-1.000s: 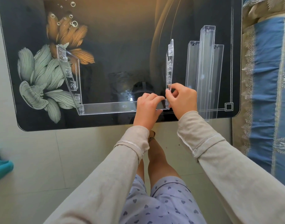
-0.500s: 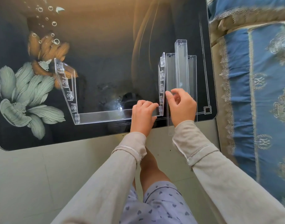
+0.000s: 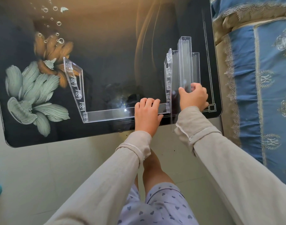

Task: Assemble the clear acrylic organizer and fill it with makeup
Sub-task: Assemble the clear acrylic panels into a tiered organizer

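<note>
I judged only the clear acrylic U-shaped frame [image 3: 106, 114] joined; shelves and makeup remained. My left grip [image 3: 147, 114] clasped its front rail, and my right grip [image 3: 193, 98] grasped a loose clear acrylic strip [image 3: 185, 62].

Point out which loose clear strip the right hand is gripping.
The middle strip, which lies on top and reaches farthest back; the right hand pinches its near end. The left hand holds the front panel.
</note>
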The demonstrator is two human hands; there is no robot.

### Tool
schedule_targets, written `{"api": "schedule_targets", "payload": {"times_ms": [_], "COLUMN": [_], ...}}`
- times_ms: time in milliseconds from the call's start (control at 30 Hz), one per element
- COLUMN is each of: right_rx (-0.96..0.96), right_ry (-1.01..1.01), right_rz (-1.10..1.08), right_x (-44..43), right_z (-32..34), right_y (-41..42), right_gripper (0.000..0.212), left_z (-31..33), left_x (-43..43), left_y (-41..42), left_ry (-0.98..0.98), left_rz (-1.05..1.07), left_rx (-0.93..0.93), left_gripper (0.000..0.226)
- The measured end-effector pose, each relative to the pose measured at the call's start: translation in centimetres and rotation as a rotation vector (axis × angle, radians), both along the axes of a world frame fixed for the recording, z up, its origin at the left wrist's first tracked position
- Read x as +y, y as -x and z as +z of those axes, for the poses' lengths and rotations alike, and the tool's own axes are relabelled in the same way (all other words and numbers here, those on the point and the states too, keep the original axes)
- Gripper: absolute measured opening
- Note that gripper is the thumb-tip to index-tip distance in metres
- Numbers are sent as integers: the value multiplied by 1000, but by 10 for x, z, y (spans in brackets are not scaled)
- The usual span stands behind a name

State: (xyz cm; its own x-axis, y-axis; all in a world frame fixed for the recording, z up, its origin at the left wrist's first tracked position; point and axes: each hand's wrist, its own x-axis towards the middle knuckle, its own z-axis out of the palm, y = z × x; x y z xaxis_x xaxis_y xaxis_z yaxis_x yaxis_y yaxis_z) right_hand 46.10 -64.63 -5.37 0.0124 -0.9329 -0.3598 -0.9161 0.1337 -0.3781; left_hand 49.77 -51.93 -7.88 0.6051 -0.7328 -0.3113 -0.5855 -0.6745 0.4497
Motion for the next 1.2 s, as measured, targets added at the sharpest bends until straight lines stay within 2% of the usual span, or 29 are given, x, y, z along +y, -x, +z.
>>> {"api": "schedule_targets", "payload": {"times_ms": [100,300,400,500,567,633,833,1200], "right_rx": [-52,-303,-351,-334,-296,-232,-86,-25], "right_ry": [10,81,149,185,156,134,141,164], "right_rz": [-33,56,251,535,727,910,1160,1177], "right_x": [3,25,49,75,87,95,101,96], "right_z": [7,38,52,56,52,46,32,28], "right_y": [1,3,3,-4,-14,-24,-46,-37], "right_gripper": [37,36,36,38,42,44,43,47], "left_z": [5,30,39,43,42,39,31,24], "left_x": [16,70,98,121,131,134,134,137], "left_y": [-9,-36,-52,-67,-76,-84,-97,-103], "left_ry": [11,113,154,171,174,186,210,158], "left_rz": [48,307,519,757,891,971,959,940], "left_rx": [-2,-3,-63,-101,-74,29,262,276], "left_gripper": [47,33,29,33,40,47,46,36]}}
